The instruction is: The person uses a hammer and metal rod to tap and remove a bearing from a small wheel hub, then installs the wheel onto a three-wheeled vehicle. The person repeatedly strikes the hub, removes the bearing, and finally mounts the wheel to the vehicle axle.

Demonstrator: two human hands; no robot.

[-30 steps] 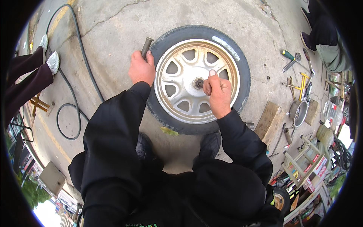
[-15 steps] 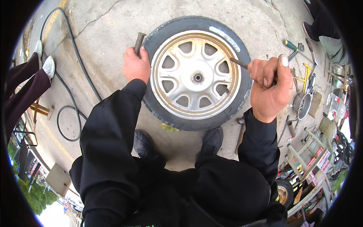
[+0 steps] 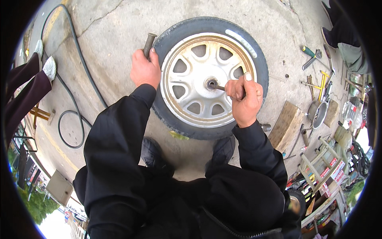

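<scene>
A silver wheel (image 3: 197,85) with rust-stained rim and a black tyre (image 3: 260,51) lies flat on the concrete before my shoes. My left hand (image 3: 145,71) is wrapped round a thick metal rod (image 3: 150,41) with a flat round head, beside the tyre's left edge. Its lower end is hidden by the hand. Over the wheel's right half, my right hand (image 3: 247,102) grips a thin dark metal rod (image 3: 221,88). That rod's tip is at the hub's centre hole (image 3: 211,83); whether it touches the hub I cannot tell.
A wooden block (image 3: 285,124) and a metal pot (image 3: 319,113) are on the right, among several hand tools and a yellow-handled tool (image 3: 321,85). A black hose (image 3: 77,51) curls on the left. Other people's legs (image 3: 30,93) show at the left and the upper right.
My right hand has moved left and down with the thin rod, from the rim's right side to the hub. The left hand stays by the tyre. The wooden block now shows.
</scene>
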